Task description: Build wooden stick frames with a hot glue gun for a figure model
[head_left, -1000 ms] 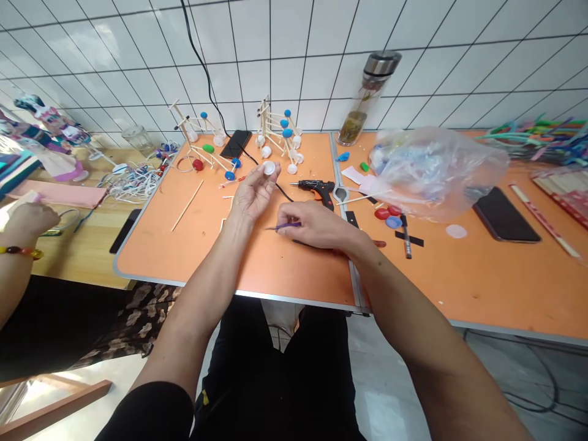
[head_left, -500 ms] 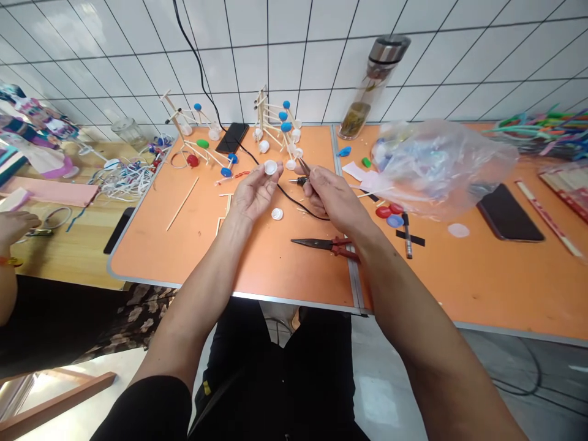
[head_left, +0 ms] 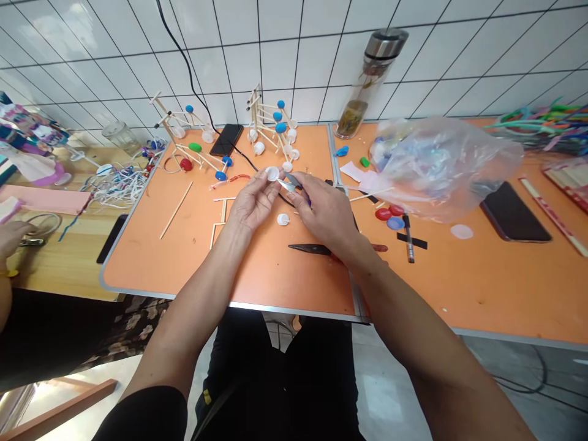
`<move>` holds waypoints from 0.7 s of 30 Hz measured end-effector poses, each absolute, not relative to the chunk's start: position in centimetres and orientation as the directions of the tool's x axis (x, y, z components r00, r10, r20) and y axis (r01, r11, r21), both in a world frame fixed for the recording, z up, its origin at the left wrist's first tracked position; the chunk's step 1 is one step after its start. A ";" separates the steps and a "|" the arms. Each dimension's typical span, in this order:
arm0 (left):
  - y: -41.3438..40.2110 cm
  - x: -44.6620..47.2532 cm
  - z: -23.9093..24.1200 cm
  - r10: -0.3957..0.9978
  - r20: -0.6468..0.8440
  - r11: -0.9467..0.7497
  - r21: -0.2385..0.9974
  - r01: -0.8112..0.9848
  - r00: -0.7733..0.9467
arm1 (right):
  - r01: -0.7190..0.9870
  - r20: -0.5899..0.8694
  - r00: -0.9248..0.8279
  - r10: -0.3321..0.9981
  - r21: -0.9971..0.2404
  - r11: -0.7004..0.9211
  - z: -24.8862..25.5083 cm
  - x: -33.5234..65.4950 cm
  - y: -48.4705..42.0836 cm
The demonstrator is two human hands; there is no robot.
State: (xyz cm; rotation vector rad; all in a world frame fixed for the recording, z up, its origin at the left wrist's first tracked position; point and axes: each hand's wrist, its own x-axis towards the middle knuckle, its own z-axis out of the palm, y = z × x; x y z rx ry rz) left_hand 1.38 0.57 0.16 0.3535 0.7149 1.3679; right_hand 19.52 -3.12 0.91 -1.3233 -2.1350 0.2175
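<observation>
A small white bottle cap (head_left: pixel 272 174) is pinched in the fingertips of my left hand (head_left: pixel 254 199), palm turned up. My right hand (head_left: pixel 325 205) is closed around a pair of scissors (head_left: pixel 291 182). Their grey blades point at the cap, with the tips right beside it; whether they touch it I cannot tell. My palm hides most of the handles. Below, on the orange table (head_left: pixel 257 275), lies another white cap (head_left: pixel 283 219). Pliers (head_left: pixel 310 248) with red handles rest under my right wrist, partly covered by it.
Stick models with coloured caps (head_left: pixel 269 125) stand at the back, near a phone (head_left: pixel 226 140). To the right are a glass bottle (head_left: pixel 365 86), a plastic bag (head_left: pixel 441 165) and a second phone (head_left: pixel 514 211). Another person's hand (head_left: pixel 13 236) is at far left.
My right hand has turned and brought the scissors left and down to the cap. My left hand keeps the cap at nearly the same place. The view has shifted slightly.
</observation>
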 end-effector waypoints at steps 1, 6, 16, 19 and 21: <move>0.5 1.4 0.1 0.965 -0.258 0.196 0.620 -0.760 0.039 | 0.778 0.399 -0.315 0.861 -0.411 0.475 1.0 19.5 -3.2; 0.0 1.8 0.6 0.952 -0.300 0.237 0.612 -0.755 0.056 | 0.856 0.352 -0.312 0.882 -0.299 0.422 1.4 19.3 -3.5; -0.4 2.4 0.3 0.954 -0.285 0.261 0.625 -0.736 0.096 | 0.923 0.285 -0.292 0.913 -0.168 0.347 2.0 19.0 -4.0; -0.2 2.6 -0.2 0.958 -0.273 0.252 0.638 -0.727 0.093 | 0.937 0.273 -0.272 0.923 -0.143 0.318 2.1 18.9 -4.2; -0.2 2.8 -0.4 0.956 -0.280 0.250 0.642 -0.725 0.082 | 0.941 0.253 -0.263 0.931 -0.144 0.305 2.4 18.8 -4.2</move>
